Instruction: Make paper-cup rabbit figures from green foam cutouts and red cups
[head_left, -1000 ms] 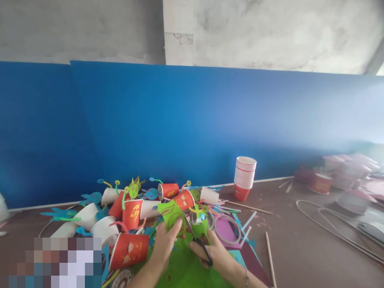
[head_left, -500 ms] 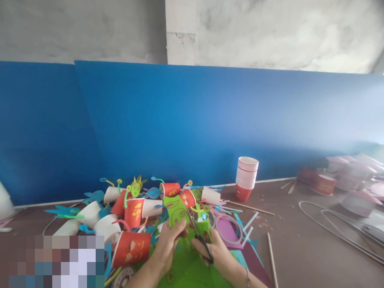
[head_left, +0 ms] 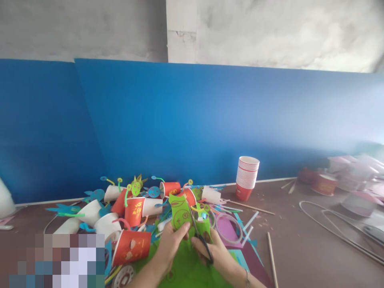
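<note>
Between thumb and fingers, my left hand (head_left: 172, 248) pinches a piece of green paper (head_left: 180, 212) with drawn outlines on it, including a round face. My right hand (head_left: 214, 250) is closed round the black handles of a pair of scissors (head_left: 205, 247). The blades point up and away, lying against the right edge of the held paper. Another strip of green paper (head_left: 207, 229) hangs just right of the blades. Beneath both hands lies a larger green sheet (head_left: 186, 272), also with a drawn outline.
Red and white paper cups (head_left: 132, 249) with coloured straws and cut-outs crowd the left. A stack of cups (head_left: 247, 176) stands behind on the right. Tape rolls (head_left: 228, 229), a wooden stick (head_left: 272, 260) and a cable (head_left: 333, 228) lie to the right. A blue panel (head_left: 192, 120) closes the back.
My left hand and the green paper have shifted slightly right, and the paper has turned a little against the blades. My right hand with the scissors has hardly moved.
</note>
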The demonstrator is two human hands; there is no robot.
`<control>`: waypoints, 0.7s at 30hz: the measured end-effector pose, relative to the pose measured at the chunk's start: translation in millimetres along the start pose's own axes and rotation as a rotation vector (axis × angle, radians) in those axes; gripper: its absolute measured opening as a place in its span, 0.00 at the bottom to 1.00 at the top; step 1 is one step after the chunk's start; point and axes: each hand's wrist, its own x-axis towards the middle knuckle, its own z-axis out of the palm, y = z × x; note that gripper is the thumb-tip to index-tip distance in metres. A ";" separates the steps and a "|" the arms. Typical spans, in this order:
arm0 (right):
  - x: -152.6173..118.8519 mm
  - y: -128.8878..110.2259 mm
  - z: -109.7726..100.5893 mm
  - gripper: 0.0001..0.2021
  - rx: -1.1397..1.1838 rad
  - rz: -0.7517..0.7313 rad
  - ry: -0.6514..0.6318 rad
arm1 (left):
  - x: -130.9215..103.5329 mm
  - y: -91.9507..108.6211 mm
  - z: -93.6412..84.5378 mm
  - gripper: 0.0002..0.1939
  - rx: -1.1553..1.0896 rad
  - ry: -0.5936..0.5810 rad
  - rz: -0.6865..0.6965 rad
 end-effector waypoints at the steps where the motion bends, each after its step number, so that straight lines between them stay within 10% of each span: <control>1: 0.4 0.6 -0.4 0.25 -0.011 0.001 0.009 | 0.2 -0.1 -0.3 0.21 0.000 -0.001 0.003; 21: 2.5 2.0 -1.1 0.25 -0.046 0.021 0.029 | 7.9 -4.5 -1.2 0.24 0.017 0.061 -0.004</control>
